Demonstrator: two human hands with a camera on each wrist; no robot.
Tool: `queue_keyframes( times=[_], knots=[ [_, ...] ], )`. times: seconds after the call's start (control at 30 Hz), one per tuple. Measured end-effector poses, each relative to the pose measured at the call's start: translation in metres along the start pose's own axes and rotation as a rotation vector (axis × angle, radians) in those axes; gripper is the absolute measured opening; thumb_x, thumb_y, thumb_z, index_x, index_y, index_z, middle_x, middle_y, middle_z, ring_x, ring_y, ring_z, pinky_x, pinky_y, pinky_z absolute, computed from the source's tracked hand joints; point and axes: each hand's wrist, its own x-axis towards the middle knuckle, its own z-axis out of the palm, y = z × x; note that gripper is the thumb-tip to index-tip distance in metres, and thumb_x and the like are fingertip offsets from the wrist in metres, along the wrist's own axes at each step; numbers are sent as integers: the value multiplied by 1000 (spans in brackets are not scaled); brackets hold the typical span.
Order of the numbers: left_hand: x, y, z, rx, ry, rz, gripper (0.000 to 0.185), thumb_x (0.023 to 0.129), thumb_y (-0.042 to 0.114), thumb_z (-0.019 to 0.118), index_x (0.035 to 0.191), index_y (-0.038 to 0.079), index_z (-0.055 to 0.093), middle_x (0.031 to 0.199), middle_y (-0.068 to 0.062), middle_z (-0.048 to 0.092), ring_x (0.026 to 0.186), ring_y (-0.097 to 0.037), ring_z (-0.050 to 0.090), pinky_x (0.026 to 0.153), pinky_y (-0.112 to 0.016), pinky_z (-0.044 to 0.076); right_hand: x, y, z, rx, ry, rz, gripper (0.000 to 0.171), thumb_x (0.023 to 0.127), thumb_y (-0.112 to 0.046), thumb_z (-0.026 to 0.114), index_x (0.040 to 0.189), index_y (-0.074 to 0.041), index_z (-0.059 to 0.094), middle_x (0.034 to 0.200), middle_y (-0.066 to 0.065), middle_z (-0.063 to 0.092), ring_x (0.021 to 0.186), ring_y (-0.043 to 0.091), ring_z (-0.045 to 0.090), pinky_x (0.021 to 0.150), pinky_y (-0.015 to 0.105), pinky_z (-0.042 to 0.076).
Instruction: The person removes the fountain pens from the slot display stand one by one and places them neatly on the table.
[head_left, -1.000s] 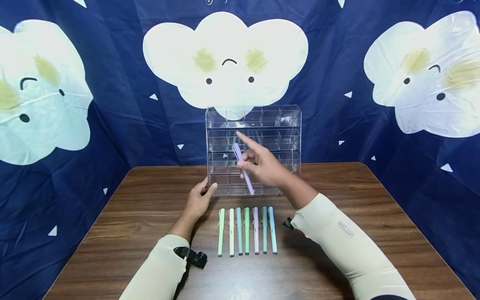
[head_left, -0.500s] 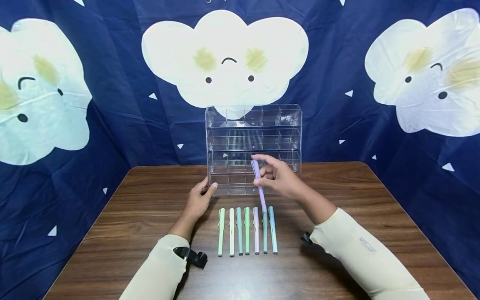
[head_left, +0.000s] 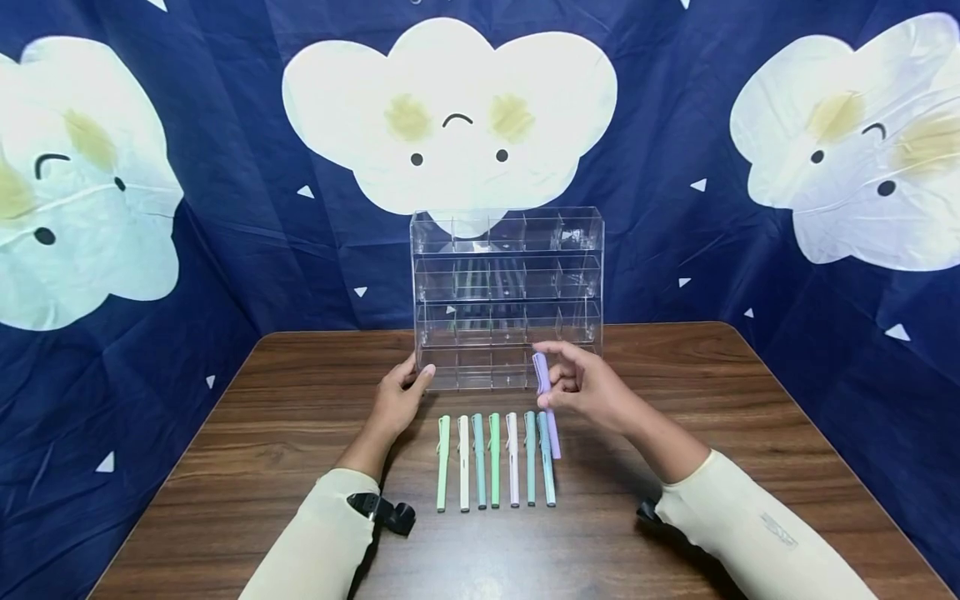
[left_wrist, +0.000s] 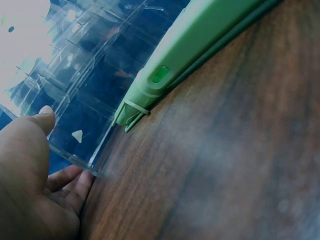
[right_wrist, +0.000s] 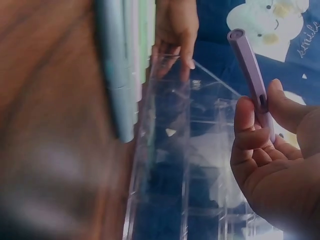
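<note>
In the head view a clear acrylic tiered organizer (head_left: 471,360) stands upright towards the back of the table. My left hand (head_left: 396,398) holds its lower left corner, thumb on the front and fingers behind the side wall. My right hand (head_left: 592,390) pinches a purple pen (head_left: 542,372) between thumb and fingers, clip end up and slanted. The held pen overlaps the right end of a row of pens, just past the light blue pen (head_left: 547,467). That row also has a light green pen (head_left: 442,467), a cream pen (head_left: 463,467) and a lilac pen (head_left: 513,467).
The wooden table (head_left: 285,467) reaches to a dark blue cloth backdrop (head_left: 240,167) printed with white clouds. Teal and bright green pens fill out the row, all lying parallel in front of the organizer.
My right hand has moved down and to the right with the purple pen, from before the organizer's middle tiers to the row's right end. My left hand stays at the organizer's corner.
</note>
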Motion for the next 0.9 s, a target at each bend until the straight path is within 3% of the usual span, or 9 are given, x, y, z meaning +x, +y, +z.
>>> queue_keyframes(
  times=[0.2, 0.3, 0.43, 0.53, 0.7, 0.9],
  knots=[
    [0, 1, 0, -11, -11, -14, 62, 110, 39, 67, 167, 21, 48, 149, -23, 64, 134, -41, 68, 112, -56, 56, -17, 16, -6, 36, 9, 62, 82, 86, 13, 83, 158, 1, 47, 92, 10, 67, 73, 11, 65, 69, 24, 61],
    [0, 1, -1, -8, -16, -30, 62, 111, 40, 66, 167, 23, 47, 151, -22, 63, 136, -41, 67, 113, -56, 55, -21, 23, -5, 44, 7, 78, 81, 86, 13, 82, 157, 0, 47, 90, 8, 67, 69, 9, 64, 60, 24, 56],
    [1, 1, -2, 8, -22, -40, 63, 111, 41, 66, 168, 24, 46, 151, -22, 63, 137, -41, 67, 114, -56, 54, -25, 31, -3, 60, -10, 96, 80, 86, 13, 82, 157, -1, 46, 89, 8, 67, 66, 13, 66, 53, 34, 58],
    [1, 1, -2, 8, -25, -36, 63, 111, 43, 66, 168, 25, 45, 152, -22, 63, 137, -41, 66, 114, -57, 54, -26, 37, -1, 57, -26, 89, 81, 87, 13, 81, 158, 2, 44, 90, 13, 69, 67, 17, 68, 57, 39, 62],
    [2, 2, -1, -6, -28, -21, 64, 110, 43, 66, 168, 25, 46, 154, -23, 61, 139, -42, 65, 116, -57, 53, -26, 44, 0, 27, -43, 84, 79, 88, 12, 81, 156, 7, 43, 90, 19, 71, 70, 12, 68, 63, 32, 61],
    [2, 0, -1, -13, -16, -34, 62, 110, 41, 67, 167, 25, 46, 153, -22, 62, 137, -41, 67, 114, -56, 54, -25, 52, 0, 36, -71, 112, 77, 88, 11, 82, 153, 11, 41, 87, 18, 70, 69, 11, 68, 62, 30, 60]
  ],
)
